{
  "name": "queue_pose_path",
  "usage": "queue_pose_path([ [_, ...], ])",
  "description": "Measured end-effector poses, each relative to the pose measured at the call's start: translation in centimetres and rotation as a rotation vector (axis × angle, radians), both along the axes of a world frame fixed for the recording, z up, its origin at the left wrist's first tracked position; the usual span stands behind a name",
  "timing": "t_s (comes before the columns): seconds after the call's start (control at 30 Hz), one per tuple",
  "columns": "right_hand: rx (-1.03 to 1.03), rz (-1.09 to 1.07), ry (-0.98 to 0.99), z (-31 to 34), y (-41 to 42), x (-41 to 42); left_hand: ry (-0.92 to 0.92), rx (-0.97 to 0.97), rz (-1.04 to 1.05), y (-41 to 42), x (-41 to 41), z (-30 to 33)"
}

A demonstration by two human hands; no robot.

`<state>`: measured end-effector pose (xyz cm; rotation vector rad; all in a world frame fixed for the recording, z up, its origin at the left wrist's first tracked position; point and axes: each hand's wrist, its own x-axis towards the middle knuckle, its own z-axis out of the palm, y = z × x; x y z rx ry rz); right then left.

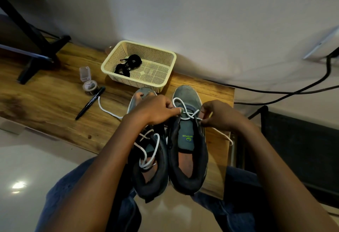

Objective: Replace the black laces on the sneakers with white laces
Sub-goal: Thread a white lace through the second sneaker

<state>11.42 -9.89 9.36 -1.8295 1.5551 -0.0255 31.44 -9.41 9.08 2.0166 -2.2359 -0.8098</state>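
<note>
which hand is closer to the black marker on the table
Left. The left hand works the white lace just right of the black marker; the right hand pinches lace on the right sneaker's far side.

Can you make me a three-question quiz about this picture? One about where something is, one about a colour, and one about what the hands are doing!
1. Where are the black laces?
A. In the cream plastic basket
B. On the floor
C. In the sneakers

2. What colour is the lace being threaded into the right grey sneaker?
A. Red
B. White
C. Black

3. What is the right hand doing?
A. Lying flat
B. Holding the pen
C. Pinching the lace

Answers: 1 A, they lie coiled inside the basket. 2 B, it crosses the eyelets in white. 3 C, its fingertips grip the strand; the left hand pinches it too.
</note>
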Motion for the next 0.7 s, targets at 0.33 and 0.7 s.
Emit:
queue_pose_path([
  [0.33,0.271,-0.294,-0.388,1.4,-0.2,-0.5,0.057,-0.013,-0.014,-0.2,0.4,-0.5],
  [0.7,0.479,-0.533,-0.586,2.1,-0.1,-0.1,0.113,0.061,0.012,0.0,0.2,-0.1],
])
